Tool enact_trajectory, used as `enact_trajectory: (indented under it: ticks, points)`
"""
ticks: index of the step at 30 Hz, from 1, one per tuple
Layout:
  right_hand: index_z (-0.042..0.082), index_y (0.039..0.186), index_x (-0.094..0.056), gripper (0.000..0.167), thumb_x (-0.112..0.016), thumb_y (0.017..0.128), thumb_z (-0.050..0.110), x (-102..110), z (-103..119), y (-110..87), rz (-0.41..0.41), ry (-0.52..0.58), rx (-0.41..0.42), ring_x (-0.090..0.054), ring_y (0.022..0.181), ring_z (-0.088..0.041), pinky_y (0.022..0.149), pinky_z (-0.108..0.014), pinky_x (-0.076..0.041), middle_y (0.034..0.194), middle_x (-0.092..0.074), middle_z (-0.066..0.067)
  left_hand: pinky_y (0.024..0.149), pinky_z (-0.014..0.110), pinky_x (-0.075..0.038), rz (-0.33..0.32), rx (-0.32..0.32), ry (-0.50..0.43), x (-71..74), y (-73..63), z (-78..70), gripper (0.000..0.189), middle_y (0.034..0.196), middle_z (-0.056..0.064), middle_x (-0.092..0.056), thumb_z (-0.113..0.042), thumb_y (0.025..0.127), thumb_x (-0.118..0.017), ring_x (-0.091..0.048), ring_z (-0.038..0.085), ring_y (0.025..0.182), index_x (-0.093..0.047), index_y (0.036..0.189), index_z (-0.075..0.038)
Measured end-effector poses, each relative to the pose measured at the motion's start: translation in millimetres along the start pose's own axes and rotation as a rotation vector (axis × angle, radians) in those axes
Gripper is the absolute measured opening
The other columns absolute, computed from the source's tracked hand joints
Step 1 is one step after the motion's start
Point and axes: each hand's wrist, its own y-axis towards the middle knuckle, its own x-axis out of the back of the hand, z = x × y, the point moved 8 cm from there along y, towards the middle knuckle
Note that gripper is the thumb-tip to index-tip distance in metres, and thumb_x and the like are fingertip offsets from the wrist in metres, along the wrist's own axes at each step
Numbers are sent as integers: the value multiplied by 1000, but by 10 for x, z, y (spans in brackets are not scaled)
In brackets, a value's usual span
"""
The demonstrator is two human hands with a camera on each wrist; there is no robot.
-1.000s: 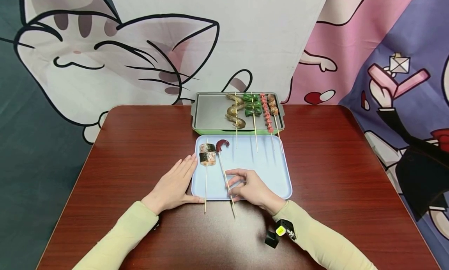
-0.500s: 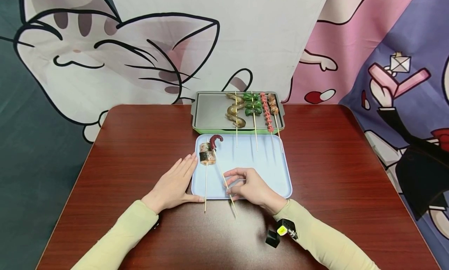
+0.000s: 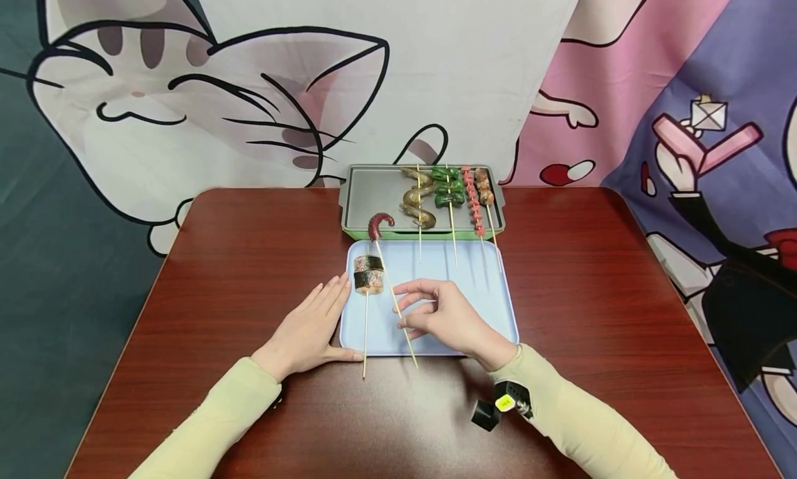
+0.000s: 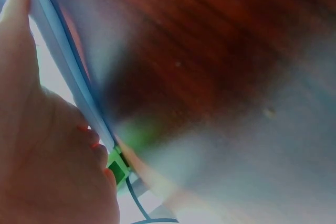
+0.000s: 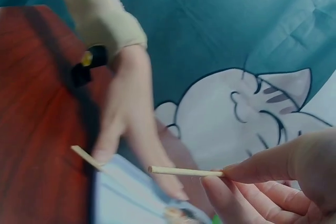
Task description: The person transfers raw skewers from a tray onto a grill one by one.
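My right hand (image 3: 445,318) pinches the stick of a skewer that bears one dark red, curled octopus tentacle (image 3: 380,224). The tentacle end overlaps the front of the grey grill pan (image 3: 376,196) in the head view, and the stick slants down over the tray. In the right wrist view the stick end (image 5: 181,171) juts out from between thumb and fingertips. My left hand (image 3: 308,323) lies with straight fingers along the left edge of the light blue tray (image 3: 476,295), its thumb by the stick of another skewer. Silvery, dark-skinned fish chunks (image 3: 369,274) on that skewer rest on the tray.
Several skewers lie on the pan's right part: shrimp (image 3: 419,196), green peppers (image 3: 449,186), small pink pieces (image 3: 472,201) and brown meat chunks (image 3: 484,186). Their sticks reach out over the tray. The pan has a green base and stands behind the tray on a brown table (image 3: 261,257).
My right hand has moved slightly forward with the tentacle skewer, which has swung left past the fish chunks and up to the pan's front edge. My left hand has stayed in place.
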Motion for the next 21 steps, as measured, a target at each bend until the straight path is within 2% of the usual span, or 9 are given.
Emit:
enact_trajectory:
  ticks: [6, 12, 15, 21]
  points:
    - [-3, 133, -63, 49, -61, 85, -13, 131, 279, 136, -55, -11, 36, -72, 90, -40, 71, -45, -63, 111, -67, -25, 124, 46, -16, 1, 1, -1, -7, -6, 1, 125, 165, 23, -19, -81, 79, -63, -20, 36, 151, -25, 157, 9]
    - [-1, 137, -62, 52, -64, 87, -14, 283, 451, 394, -119, -40, 58, -73, 87, -32, 73, -43, -63, 109, -69, -20, 124, 46, -16, 0, 0, 3, -1, -4, -2, 125, 165, 23, -19, -81, 79, -62, -20, 36, 151, -25, 156, 9]
    - [-1, 138, -61, 53, -65, 87, -15, 347, 482, 556, -150, -50, 41, -73, 85, -29, 73, -41, -63, 107, -70, -19, 123, 46, -17, -2, -2, 4, 4, -4, -3, 125, 165, 23, -19, -82, 79, -62, -21, 36, 151, -25, 156, 9]
    - [-2, 141, -58, 56, -68, 87, -14, 432, 425, 857, -196, -89, -38, -72, 90, -35, 74, -35, -63, 112, -68, -25, 123, 46, -16, -5, -4, 0, 3, -6, -2, 125, 165, 23, -19, -82, 79, -61, -21, 36, 151, -25, 156, 9]
